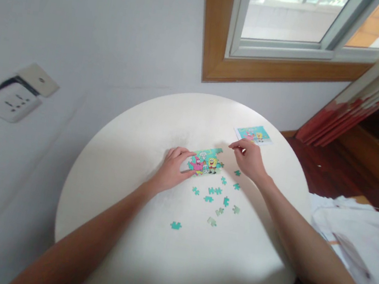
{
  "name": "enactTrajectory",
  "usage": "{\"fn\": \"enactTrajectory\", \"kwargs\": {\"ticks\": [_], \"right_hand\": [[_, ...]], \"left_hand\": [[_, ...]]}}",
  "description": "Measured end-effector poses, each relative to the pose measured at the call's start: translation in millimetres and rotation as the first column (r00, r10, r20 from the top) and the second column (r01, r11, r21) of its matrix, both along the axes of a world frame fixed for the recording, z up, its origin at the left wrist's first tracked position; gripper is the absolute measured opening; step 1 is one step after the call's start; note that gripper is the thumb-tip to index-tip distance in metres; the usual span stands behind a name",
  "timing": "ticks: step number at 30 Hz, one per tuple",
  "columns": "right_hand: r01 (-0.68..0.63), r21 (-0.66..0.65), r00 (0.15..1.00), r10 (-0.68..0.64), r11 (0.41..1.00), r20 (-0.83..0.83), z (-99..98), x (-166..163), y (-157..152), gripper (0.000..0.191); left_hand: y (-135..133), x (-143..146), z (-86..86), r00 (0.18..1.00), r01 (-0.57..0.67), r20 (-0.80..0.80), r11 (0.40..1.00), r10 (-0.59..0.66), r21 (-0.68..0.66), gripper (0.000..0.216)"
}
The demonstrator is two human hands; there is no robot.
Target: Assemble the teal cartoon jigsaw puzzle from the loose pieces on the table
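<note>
A partly joined jigsaw puzzle (204, 162) lies on the round white table, showing a pink starfish and a yellow sponge cartoon figure on turquoise. My left hand (173, 167) grips its left side, with the thumb at the lower edge and the fingers at the upper edge. Just right of the puzzle, my right hand (248, 159) is raised in a pinch; whatever is between its fingertips is too small to make out. Several loose puzzle pieces (208, 199) are scattered below and to the right, and a single turquoise piece (175, 225) lies nearer to me.
Behind my right hand lies a printed picture card (254, 134) with the same cartoon figures. The white table (112, 159) stands close to a wall with a socket (11, 102) and a wood-framed window (214, 65). White cloth or bags (363, 237) sit at the right.
</note>
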State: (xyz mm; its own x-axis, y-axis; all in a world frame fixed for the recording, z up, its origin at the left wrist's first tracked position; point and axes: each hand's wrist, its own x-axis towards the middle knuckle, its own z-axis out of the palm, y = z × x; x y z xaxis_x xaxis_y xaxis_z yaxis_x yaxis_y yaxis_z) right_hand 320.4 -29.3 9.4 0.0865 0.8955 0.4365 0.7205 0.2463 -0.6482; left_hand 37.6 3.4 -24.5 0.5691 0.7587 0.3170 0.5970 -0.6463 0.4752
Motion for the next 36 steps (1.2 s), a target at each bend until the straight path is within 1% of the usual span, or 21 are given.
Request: {"fn": "enactTrajectory", "kwargs": {"ticks": [3,6,10,12,13,16,17,18,19,21,24,26,28,30,33,36], "right_hand": [[0.002,0.002,1.000,-0.002,1.000,0.002,0.0,1,0,0.027],[0.001,-0.009,1.000,0.000,1.000,0.008,3.2,1,-1,0.026],[-0.040,-0.058,0.999,0.039,0.997,-0.022,18.6,-9,-12,0.022],[-0.098,-0.103,0.994,0.094,0.990,-0.048,29.0,-20,-25,0.019],[-0.148,-0.129,0.989,0.143,0.981,-0.050,33.6,-27,-35,0.018],[-0.306,-0.238,0.948,0.318,0.922,0.013,41.0,-46,-72,0.022],[-0.342,-0.283,0.929,0.368,0.896,0.045,40.9,-51,-86,0.022],[-0.349,-0.330,0.916,0.393,0.877,0.075,39.6,-56,-99,0.021],[-0.345,-0.381,0.905,0.412,0.858,0.108,37.4,-60,-112,0.019],[-0.294,-0.464,0.890,0.416,0.836,0.185,31.5,-66,-134,0.013],[-0.195,-0.532,0.873,0.392,0.824,0.289,22.3,-75,-153,0.009],[-0.142,-0.552,0.858,0.380,0.822,0.345,17.0,-80,-157,0.008],[-0.118,-0.548,0.844,0.374,0.828,0.384,12.2,-84,-158,0.007],[-0.117,-0.527,0.826,0.378,0.842,0.419,8.6,-88,-156,0.010],[-0.133,-0.496,0.787,0.396,0.858,0.473,7.0,-92,-154,0.019],[-0.161,-0.499,0.759,0.430,0.851,0.489,10.3,-93,-153,0.024]], "left_hand": [[0,0,-1.7,1.000,-0.021,-0.001,1.000,0.021,0.015,0.048],[1,0,-4.0,1.000,-0.021,-0.013,1.000,0.021,0.017,0.052],[3,0,-5.1,1.000,0.003,-0.017,1.000,-0.003,0.026,0.055],[4,0,-4.5,1.000,-0.001,0.006,0.999,0.001,0.034,0.052],[4,0,-3.9,1.000,-0.007,0.023,0.999,0.006,0.036,0.049],[3,1,-2.2,0.997,-0.028,0.066,0.999,0.026,0.032,0.044],[3,1,-1.7,0.997,-0.034,0.072,0.999,0.031,0.029,0.042],[3,1,-1.3,0.997,-0.038,0.075,0.999,0.036,0.025,0.041],[2,2,-0.9,0.996,-0.041,0.076,0.999,0.039,0.022,0.040],[2,2,0.0,0.996,-0.044,0.082,0.999,0.043,0.015,0.038],[4,1,1.3,0.992,-0.051,0.116,0.999,0.051,0.001,0.033],[6,0,2.1,0.985,-0.083,0.152,0.997,0.083,-0.009,0.027],[8,-1,2.8,0.975,-0.127,0.183,0.992,0.128,-0.015,0.022],[11,-3,3.2,0.963,-0.171,0.210,0.985,0.170,-0.015,0.020],[13,-5,3.3,0.948,-0.214,0.235,0.977,0.213,-0.020,0.019],[13,-5,2.8,0.943,-0.224,0.245,0.974,0.225,-0.033,0.020]]}}
